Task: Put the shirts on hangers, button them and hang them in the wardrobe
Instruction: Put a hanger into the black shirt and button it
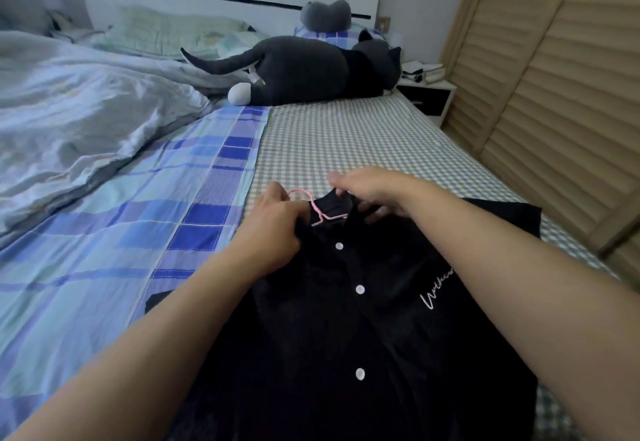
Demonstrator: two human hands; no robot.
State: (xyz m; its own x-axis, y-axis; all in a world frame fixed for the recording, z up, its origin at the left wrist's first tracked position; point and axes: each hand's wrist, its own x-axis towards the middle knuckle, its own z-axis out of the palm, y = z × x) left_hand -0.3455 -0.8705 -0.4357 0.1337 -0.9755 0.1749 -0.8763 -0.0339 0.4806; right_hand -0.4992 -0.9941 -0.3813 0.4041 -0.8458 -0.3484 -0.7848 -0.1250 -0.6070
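Note:
A black shirt (363, 336) with white buttons and white script on the chest lies flat on the bed, collar pointing away from me. A pink hanger (320, 213) sits inside it, its hook sticking out at the neck. My left hand (273, 229) grips the left side of the collar beside the hook. My right hand (374, 194) pinches the right side of the collar at the neck opening. The three buttons I can see sit along a placket that looks closed.
The shirt lies on a grey checked sheet (346, 142). A blue plaid sheet (156, 215) and rumpled duvet (69, 111) lie to the left. A grey plush cat (311, 69) lies further up the bed. Louvred wardrobe doors (554, 94) stand on the right, a nightstand (427, 94) beyond.

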